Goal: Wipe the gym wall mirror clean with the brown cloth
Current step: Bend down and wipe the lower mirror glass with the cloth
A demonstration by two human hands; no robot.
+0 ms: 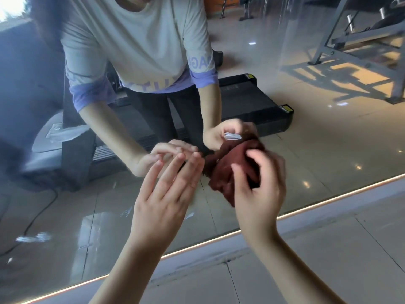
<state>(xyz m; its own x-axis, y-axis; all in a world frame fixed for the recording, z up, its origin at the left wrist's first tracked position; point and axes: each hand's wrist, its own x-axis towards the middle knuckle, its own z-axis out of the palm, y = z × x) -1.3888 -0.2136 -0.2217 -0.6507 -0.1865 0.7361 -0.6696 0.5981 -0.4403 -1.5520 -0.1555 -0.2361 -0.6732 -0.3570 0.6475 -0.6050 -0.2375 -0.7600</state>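
The wall mirror (306, 137) fills most of the head view and reflects my body and both arms. My right hand (260, 187) grips the bunched brown cloth (225, 174) and holds it against the glass low down. My left hand (168, 189) is beside the cloth on its left, fingers straight and spread, fingertips close to or on the glass; I cannot tell which. White smears (34, 237) mark the mirror at lower left, and a small white patch (232, 136) sits just above the cloth.
A lit strip (328, 199) runs along the mirror's bottom edge, above a grey sill and tiled floor (328, 260). Reflected in the glass are a black treadmill (252, 106), a cable on the floor at left, and a metal gym frame (361, 51) at upper right.
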